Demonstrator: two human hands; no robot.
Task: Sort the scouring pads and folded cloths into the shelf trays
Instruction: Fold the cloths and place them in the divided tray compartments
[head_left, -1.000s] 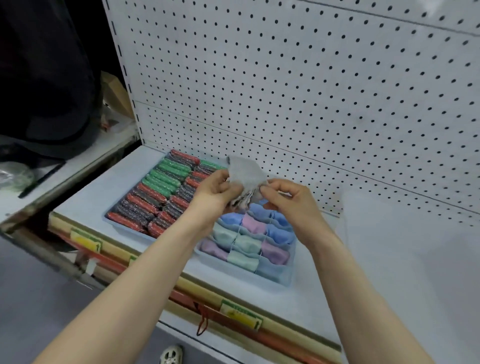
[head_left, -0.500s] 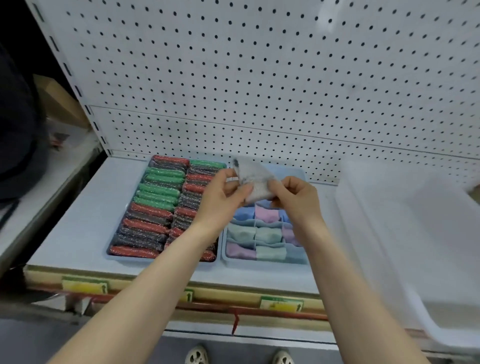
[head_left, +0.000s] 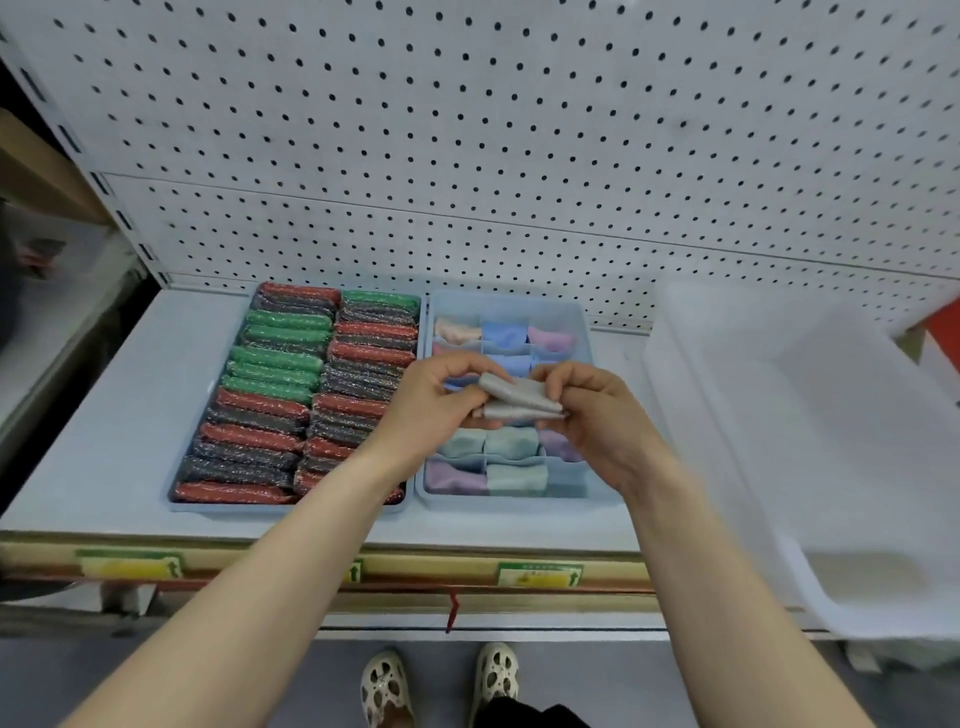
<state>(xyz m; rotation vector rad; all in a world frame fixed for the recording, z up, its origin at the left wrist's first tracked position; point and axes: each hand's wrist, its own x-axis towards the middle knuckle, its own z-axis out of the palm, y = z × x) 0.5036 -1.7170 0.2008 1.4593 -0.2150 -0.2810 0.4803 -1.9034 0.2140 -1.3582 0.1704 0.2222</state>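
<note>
On the shelf (head_left: 109, 410), against the pegboard (head_left: 519, 156) at its back edge, two light blue trays sit side by side, almost touching. Toward the shelf's left end, the left tray (head_left: 176, 500) is packed full with two columns of scouring pads (head_left: 270, 384) standing on edge, in red, green and dark grey. Just beside it, the right tray (head_left: 584, 332) is split into small compartments, most of which hold one folded cloth each, in pink, blue, purple and pale green (head_left: 511, 441); the near right compartment looks unfilled, though blur makes that unsure. At the shelf's right end a large clear plastic bin (head_left: 779, 441) hangs over the front edge. Above the middle of the right tray, a grey cloth (head_left: 519, 397) is held flat and folded between both hands: the left hand (head_left: 431, 400) has its fingers (head_left: 470, 397) closed on the cloth's left end, and the right hand (head_left: 597, 415) pinches the right end with thumb and fingers. Compared with half a second ago, the grey cloth has come down from an upright, looser shape to a flatter, tighter fold lying across the hands, and the view now looks more squarely at the trays.
</note>
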